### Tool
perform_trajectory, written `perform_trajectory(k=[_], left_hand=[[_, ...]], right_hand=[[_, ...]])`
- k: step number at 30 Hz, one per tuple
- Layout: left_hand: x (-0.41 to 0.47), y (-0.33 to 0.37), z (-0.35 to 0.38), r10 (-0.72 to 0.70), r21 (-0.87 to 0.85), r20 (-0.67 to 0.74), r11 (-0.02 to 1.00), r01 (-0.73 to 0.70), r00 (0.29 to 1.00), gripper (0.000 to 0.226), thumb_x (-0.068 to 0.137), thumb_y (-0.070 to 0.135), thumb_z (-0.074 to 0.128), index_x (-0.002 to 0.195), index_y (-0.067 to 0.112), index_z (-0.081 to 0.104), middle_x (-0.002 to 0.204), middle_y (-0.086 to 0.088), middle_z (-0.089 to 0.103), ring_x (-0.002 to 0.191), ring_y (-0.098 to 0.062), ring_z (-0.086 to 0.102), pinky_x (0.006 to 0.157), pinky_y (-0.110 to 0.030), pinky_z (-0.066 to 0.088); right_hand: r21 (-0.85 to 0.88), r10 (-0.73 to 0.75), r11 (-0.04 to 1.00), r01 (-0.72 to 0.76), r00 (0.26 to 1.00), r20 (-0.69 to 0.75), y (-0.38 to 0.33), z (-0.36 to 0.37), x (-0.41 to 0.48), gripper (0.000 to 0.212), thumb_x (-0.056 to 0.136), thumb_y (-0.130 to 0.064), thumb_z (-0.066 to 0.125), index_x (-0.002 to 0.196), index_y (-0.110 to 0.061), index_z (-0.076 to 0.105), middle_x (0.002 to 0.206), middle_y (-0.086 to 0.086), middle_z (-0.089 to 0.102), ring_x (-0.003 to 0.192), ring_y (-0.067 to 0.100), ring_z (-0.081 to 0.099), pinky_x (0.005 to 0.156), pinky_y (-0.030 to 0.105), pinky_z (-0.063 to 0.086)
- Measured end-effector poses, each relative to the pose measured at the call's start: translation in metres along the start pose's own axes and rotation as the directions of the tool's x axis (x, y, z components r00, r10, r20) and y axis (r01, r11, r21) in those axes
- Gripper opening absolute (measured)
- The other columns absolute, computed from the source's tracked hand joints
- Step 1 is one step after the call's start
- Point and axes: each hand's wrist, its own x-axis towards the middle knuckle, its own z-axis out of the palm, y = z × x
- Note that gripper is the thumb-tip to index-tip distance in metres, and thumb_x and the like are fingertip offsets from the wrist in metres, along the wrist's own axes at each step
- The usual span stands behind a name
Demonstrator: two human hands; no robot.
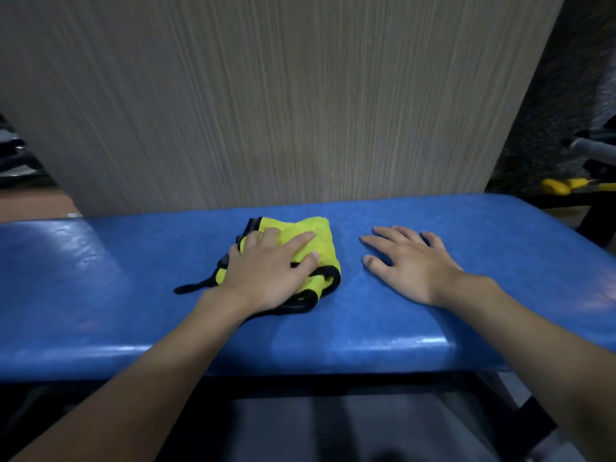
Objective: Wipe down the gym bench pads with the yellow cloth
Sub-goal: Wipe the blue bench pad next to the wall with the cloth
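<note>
The fingers (301, 240) of the left hand (266, 271) are laid nearly straight and spread over the yellow cloth (321, 235), pressing it down rather than clutching it. The thumb lies against a raised fold, and whether that fold is pinched cannot be told with certainty from this angle. The cloth is bunched, with its black edging trailing out on the left and near sides, and it is found about the middle of the blue padded surface (366, 325), somewhat toward the far edge. The right hand (411, 261) is placed flat on the same surface near the cloth but apart from it, fingers straight and splayed, with nothing held; it is judged to be serving as a brace. The step in hand is judged to be the wiping stroke itself. For the stroke to be done well, it is recommended that the cloth be kept flat beneath the palm so that the trailing edging is not dragged loose, that even pressure be applied, and that overlapping passes be carried along the full length, with the rounded near edge and both ends included. The bracing hand would need to be shifted so that the area beneath it is not missed. Behind the surface a wood-grain panel (300, 95) is seen, below it a dark frame (300, 383), and at the far right some yellow-and-black equipment (560, 186).
</note>
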Motion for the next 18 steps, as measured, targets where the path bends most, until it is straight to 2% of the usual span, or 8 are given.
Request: perform_trajectory(k=[6,9,11,15,16,18], left_hand=[[-0.074,0.002,-0.006,-0.006,0.035,0.001,0.999,0.006,1.0,0.072,0.079,0.077,0.005,0.148,0.061,0.015,0.158,-0.001,0.026,0.146,-0.027,0.017,0.115,-0.059,0.02],[-0.095,0.005,-0.011,-0.026,0.09,-0.032,0.995,0.029,0.999,0.075,0.078,0.076,0.002,0.149,0.056,0.017,0.16,-0.002,0.019,0.151,-0.027,0.008,0.119,-0.061,0.009],[-0.1,0.009,-0.011,-0.019,0.152,-0.077,0.988,0.03,0.997,0.081,0.076,0.075,-0.002,0.15,0.051,0.021,0.16,-0.001,0.017,0.15,-0.027,0.01,0.12,-0.058,0.009],[-0.089,0.01,-0.005,-0.016,0.117,-0.053,0.993,0.022,0.998,0.088,0.071,0.079,-0.005,0.153,0.051,0.012,0.162,0.003,0.021,0.148,-0.026,0.016,0.118,-0.056,0.013],[-0.083,0.009,-0.005,-0.023,0.098,-0.045,0.995,0.027,0.999,0.088,0.07,0.08,-0.004,0.153,0.052,0.011,0.162,0.003,0.021,0.148,-0.026,0.016,0.118,-0.057,0.013],[-0.069,0.006,-0.006,-0.035,0.072,-0.028,0.997,0.037,0.999,0.088,0.068,0.08,-0.002,0.152,0.055,0.014,0.163,0.003,0.021,0.149,-0.026,0.015,0.118,-0.058,0.013]], right_hand=[[0.001,0.006,1.0,-0.006,1.0,-0.01,-0.001,-0.002,-0.002,0.055,0.1,-0.058,0.024,0.152,-0.042,0.027,0.163,-0.015,0.017,0.15,0.012,0.009,0.121,0.047,0.004],[-0.013,-0.005,1.0,0.006,1.0,0.01,-0.002,-0.003,-0.003,0.055,0.1,-0.058,0.023,0.152,-0.041,0.026,0.163,-0.014,0.018,0.15,0.013,0.01,0.12,0.049,0.005],[-0.059,-0.006,0.998,0.009,0.999,0.037,-0.002,-0.005,0.001,0.055,0.1,-0.057,0.022,0.152,-0.04,0.026,0.163,-0.012,0.018,0.15,0.014,0.011,0.119,0.05,0.007],[-0.101,-0.033,0.994,0.035,0.999,0.02,-0.004,-0.012,0.014,0.05,0.098,-0.056,0.03,0.144,-0.037,0.039,0.153,-0.009,0.035,0.143,0.018,0.026,0.113,0.052,0.013],[-0.069,-0.04,0.997,0.04,0.999,0.013,-0.006,-0.011,0.016,0.051,0.098,-0.057,0.03,0.144,-0.037,0.039,0.153,-0.009,0.036,0.144,0.018,0.024,0.114,0.053,0.011],[-0.031,-0.051,0.998,0.052,0.998,0.036,-0.009,-0.006,0.019,0.056,0.097,-0.062,0.025,0.149,-0.041,0.029,0.16,-0.01,0.024,0.15,0.018,0.013,0.118,0.053,0.006]])
